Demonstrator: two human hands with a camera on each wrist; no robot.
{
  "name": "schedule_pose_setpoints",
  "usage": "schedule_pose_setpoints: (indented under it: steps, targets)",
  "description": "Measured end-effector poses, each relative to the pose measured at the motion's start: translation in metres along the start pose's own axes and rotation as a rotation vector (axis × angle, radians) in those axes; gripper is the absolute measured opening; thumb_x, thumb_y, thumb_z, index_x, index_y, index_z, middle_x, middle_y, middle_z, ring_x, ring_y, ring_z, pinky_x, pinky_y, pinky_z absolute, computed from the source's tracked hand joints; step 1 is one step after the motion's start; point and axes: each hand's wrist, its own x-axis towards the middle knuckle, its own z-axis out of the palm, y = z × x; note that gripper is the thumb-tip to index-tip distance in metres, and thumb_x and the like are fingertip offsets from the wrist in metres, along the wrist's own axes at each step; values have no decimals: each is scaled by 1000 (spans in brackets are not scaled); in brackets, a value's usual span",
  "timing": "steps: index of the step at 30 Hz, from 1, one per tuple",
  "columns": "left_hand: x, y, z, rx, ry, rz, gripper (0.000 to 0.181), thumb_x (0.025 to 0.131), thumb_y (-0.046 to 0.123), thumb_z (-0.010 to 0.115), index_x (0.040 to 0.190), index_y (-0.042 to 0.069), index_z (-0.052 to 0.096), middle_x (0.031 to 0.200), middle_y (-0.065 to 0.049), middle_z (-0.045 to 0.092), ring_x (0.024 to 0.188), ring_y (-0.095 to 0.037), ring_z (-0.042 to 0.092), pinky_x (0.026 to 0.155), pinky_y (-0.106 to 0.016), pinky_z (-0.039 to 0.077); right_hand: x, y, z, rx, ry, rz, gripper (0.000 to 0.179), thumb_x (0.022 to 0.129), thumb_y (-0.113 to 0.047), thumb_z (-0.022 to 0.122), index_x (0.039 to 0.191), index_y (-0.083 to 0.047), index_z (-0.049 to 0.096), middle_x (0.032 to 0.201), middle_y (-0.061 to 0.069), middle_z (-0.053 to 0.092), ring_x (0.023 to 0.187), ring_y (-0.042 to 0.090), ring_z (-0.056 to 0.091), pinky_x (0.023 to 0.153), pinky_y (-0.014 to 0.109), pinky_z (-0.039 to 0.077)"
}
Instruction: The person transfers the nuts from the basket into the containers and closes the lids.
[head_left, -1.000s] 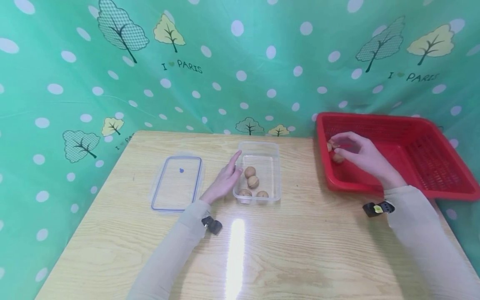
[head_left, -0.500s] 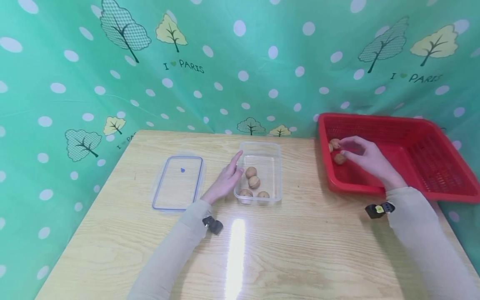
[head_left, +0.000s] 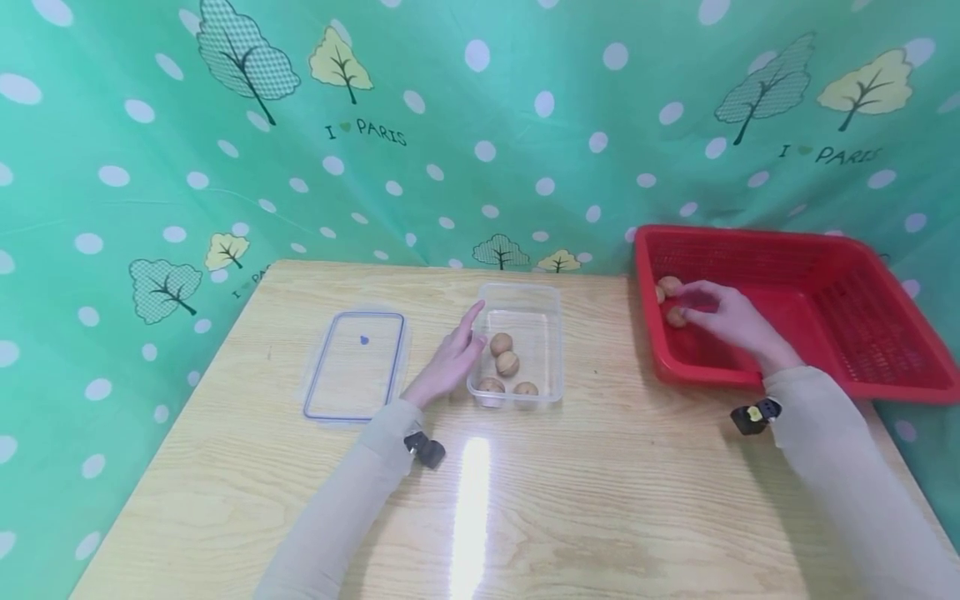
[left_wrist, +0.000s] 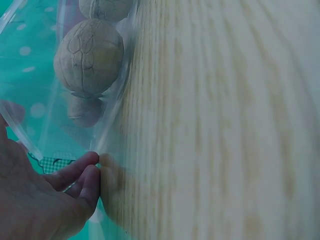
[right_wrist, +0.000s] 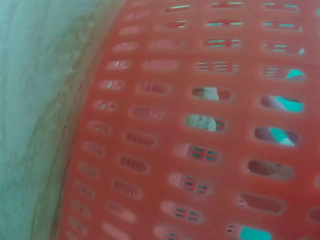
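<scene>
A clear plastic container (head_left: 553, 350) stands mid-table with several walnuts (head_left: 507, 364) inside. My left hand (head_left: 450, 362) rests along its left wall, index finger stretched out. In the left wrist view, that hand's fingertips (left_wrist: 92, 159) sit low beside the container, and a walnut (left_wrist: 89, 57) shows through the plastic. To the right, my right hand (head_left: 735, 321) reaches into a red basket (head_left: 817, 312). Its thumb and fingers are apart, with the thumb tip right at a walnut (head_left: 676, 317) and other walnuts (head_left: 670, 286) just behind. From the right wrist, the basket's slotted wall (right_wrist: 165, 115) hides most of the hand.
A clear lid with a blue seal (head_left: 354, 367) lies flat left of the container. Behind the wooden table (head_left: 600, 500) hangs a green dotted curtain (head_left: 450, 125). The basket overlaps the table's right edge.
My right hand has lowered its fingers slightly toward the near walnut, which has shifted a little left. The left hand and the container stay in place.
</scene>
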Motion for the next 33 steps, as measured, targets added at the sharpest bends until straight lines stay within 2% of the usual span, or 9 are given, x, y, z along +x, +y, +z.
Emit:
schedule_pose_setpoints:
  steps: [7, 11, 14, 15, 22, 27, 30, 31, 33]
  targets:
    - [0, -1, 0, 7, -5, 8, 59, 103, 21, 39, 156, 23, 13, 129, -22, 49, 92, -32, 53, 96, -56, 38, 6, 3, 2, -67, -68, 20, 73, 89, -29, 70, 146, 1, 36, 137, 28, 42, 122, 46, 39, 94, 64, 38]
    - [1, -1, 0, 13, -2, 16, 60, 103, 21, 39, 156, 21, 12, 142, -24, 40, 111, -39, 50, 101, -59, 33, 7, 7, 1, -68, -119, 44, 79, 88, -28, 71, 149, -1, 30, 137, 27, 41, 120, 46, 40, 92, 62, 41]
    - [0, 0, 0, 6, -4, 23, 60, 103, 20, 39, 156, 21, 12, 127, -29, 48, 101, -43, 53, 95, -59, 39, 9, 7, 1, -76, -165, 47, 79, 88, -25, 70, 149, 3, 28, 135, 29, 42, 118, 45, 41, 92, 62, 41]
    - [0, 0, 0, 3, -5, 23, 60, 103, 20, 39, 156, 21, 12, 119, -29, 50, 96, -44, 53, 93, -58, 40, 9, 7, 1, -86, -176, 41, 77, 88, -23, 69, 148, 5, 28, 133, 29, 43, 117, 45, 42, 92, 61, 41]
    - [0, 2, 0, -6, 1, 5, 60, 103, 20, 39, 156, 24, 12, 117, -22, 52, 89, -32, 52, 96, -54, 39, 10, 8, 7, -63, -221, 28, 65, 88, -26, 69, 139, 4, 43, 127, 26, 52, 113, 39, 48, 91, 54, 44]
    - [0, 2, 1, -5, 1, 7, 60, 103, 19, 39, 156, 22, 13, 104, -26, 52, 83, -39, 52, 91, -55, 42, 9, 12, 9, -26, -284, 28, 58, 83, -24, 74, 132, 0, 53, 121, 19, 58, 107, 32, 52, 85, 40, 47]
    - [1, 3, 1, 5, 15, 15, 60, 102, 18, 40, 156, 20, 14, 125, -26, 50, 99, -38, 53, 98, -56, 37, 9, 12, 10, -43, -322, 11, 56, 81, -22, 75, 129, 0, 56, 119, 17, 59, 105, 30, 54, 84, 36, 47]
    - [0, 3, 1, 3, 11, 16, 60, 102, 18, 40, 156, 20, 14, 118, -26, 52, 93, -39, 53, 95, -55, 40, 9, 12, 10, -54, -329, -1, 56, 81, -21, 75, 129, 1, 56, 119, 16, 60, 105, 30, 54, 84, 36, 47]
    - [0, 3, 1, 8, 17, 24, 60, 102, 17, 40, 156, 19, 14, 139, -24, 43, 113, -39, 50, 103, -55, 33, 10, 12, 10, -62, -340, -15, 54, 81, -20, 75, 127, 1, 58, 118, 16, 61, 104, 29, 55, 84, 37, 47]
